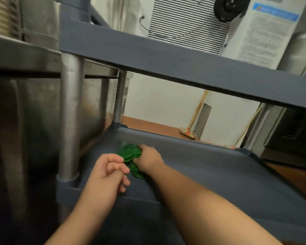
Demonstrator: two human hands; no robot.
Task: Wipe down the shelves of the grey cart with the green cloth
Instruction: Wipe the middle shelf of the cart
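A: Gripping the bunched green cloth (131, 154), the right hand (149, 159) presses it onto the lower shelf (210, 170) of the grey cart (184, 66), near the left rear post (119, 96).

B: And the left hand (107, 172)?

A: Loosely curled, holding nothing, just beside the cloth.

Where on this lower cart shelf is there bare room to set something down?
The lower shelf is bare to the right of the right hand, as far as its right corner and back rim. It is crowded at the left, where the green cloth, the left hand and the steel post sit close together.
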